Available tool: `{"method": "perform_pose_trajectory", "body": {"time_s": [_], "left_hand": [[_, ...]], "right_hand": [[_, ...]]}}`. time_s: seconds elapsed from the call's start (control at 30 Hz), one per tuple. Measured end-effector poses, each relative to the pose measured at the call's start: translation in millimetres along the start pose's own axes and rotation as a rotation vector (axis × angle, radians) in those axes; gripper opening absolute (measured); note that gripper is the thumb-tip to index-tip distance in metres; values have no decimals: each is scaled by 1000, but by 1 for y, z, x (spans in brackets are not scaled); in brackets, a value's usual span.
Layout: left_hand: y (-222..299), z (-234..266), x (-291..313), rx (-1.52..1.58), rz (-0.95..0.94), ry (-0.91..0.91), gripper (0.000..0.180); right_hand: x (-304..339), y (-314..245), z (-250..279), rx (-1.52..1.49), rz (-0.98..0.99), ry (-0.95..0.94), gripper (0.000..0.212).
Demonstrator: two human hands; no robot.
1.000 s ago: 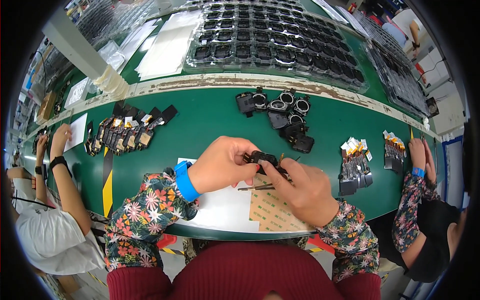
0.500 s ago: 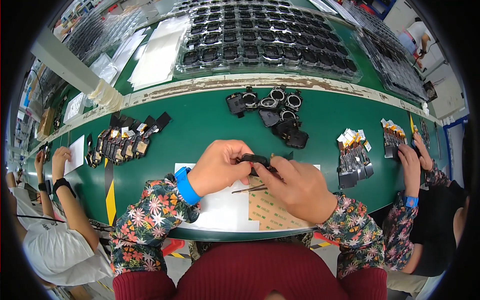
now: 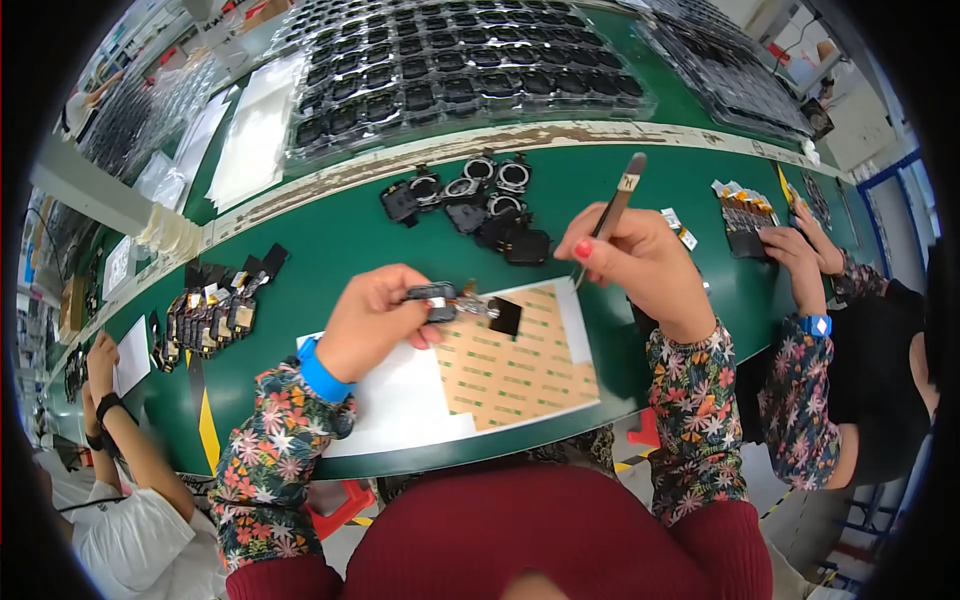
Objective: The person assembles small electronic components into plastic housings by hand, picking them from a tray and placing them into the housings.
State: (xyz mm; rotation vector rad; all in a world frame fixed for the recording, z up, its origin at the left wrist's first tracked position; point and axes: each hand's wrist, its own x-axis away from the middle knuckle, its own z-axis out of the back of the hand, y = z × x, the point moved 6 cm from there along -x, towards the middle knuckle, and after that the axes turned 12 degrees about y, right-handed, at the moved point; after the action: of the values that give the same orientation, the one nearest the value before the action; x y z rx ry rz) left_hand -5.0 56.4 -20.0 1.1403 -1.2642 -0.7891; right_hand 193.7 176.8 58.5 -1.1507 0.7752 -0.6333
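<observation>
My left hand (image 3: 372, 318) is closed around a small black electronic housing (image 3: 436, 292), pinched between thumb and fingers. From the housing a thin flex cable (image 3: 472, 304) runs out to the right and ends in a black square flap (image 3: 505, 318). Both hang over a tan adhesive sheet (image 3: 515, 375) with green print. My right hand (image 3: 645, 268) grips a pair of tweezers (image 3: 619, 205), handle end up and tips pointing down past the fingers. Its fingers are near the sheet's far right corner, apart from the housing. White paper (image 3: 385, 405) lies beside the sheet.
Black housings with silver rings (image 3: 512, 178) lie piled beyond my hands. Several assembled modules (image 3: 215, 318) stand in a row at left. Clear trays of black parts (image 3: 460, 90) sit behind a worn ledge (image 3: 330, 172). Co-workers' hands (image 3: 798, 262) show on both sides.
My hands have moved apart. The right hand has gone right and now holds the tweezers, which lay on the paper earlier. The left keeps the housing, its cable now exposed. The view has shifted.
</observation>
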Motion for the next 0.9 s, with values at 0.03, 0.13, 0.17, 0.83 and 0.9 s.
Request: {"method": "perform_pose_trajectory", "body": {"time_s": [0.03, 0.13, 0.17, 0.83, 0.9], "left_hand": [[0, 7, 0, -11, 5, 44, 10], [2, 13, -2, 5, 42, 117, 12], [8, 10, -2, 40, 61, 121, 13], [-3, -57, -17, 168, -4, -1, 11], [-2, -57, -16, 188, -19, 21, 9]], "right_hand": [[4, 9, -1, -65, -160, -56, 14], [15, 28, 0, -149, -329, -166, 10], [18, 29, -1, -161, -346, -226, 9], [23, 42, -3, 7, -351, -358, 9], [22, 42, -6, -23, -266, -395, 9]]}}
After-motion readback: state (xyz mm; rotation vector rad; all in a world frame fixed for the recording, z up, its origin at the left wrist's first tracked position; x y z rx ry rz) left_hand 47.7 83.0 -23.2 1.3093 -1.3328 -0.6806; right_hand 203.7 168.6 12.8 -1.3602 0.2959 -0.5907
